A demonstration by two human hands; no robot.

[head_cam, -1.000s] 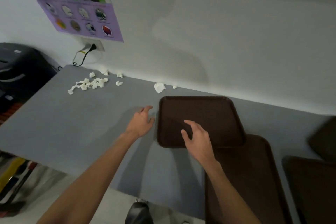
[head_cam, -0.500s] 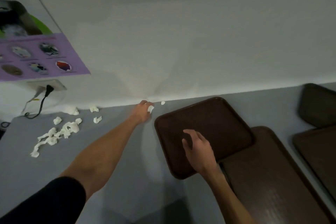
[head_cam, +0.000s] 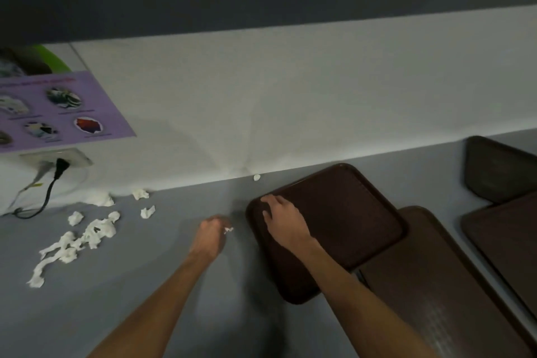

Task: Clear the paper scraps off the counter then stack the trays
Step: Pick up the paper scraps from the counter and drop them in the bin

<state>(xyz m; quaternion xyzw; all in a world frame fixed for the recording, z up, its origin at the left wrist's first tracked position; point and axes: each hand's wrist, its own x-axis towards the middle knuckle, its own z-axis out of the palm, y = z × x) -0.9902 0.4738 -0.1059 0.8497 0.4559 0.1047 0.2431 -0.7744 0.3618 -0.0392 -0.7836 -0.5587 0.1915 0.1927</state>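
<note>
On the grey matte counter, midway between its front and back edges: left hand (head_cam: 209, 237) curled into a fist, pinching a small crumpled white paper scrap (head_cam: 228, 230) at its fingertips. Right hand (head_cam: 283, 219) lies fingers loosely spread on the left corner of a dark brown tray (head_cam: 348, 212), a rounded rectangle with a raised rim and textured floor. That tray sits skewed, overlapping a second tray (head_cam: 436, 285). Two more trays (head_cam: 499, 171) sit toward the counter's right end. Pile of scraps (head_cam: 87, 235), torn and wrinkled, sits back-left. Lone scrap (head_cam: 257, 177) lies at the back edge against the wall. Black plug (head_cam: 59, 164) sits in the wall socket, under a purple poster (head_cam: 58, 113).
</note>
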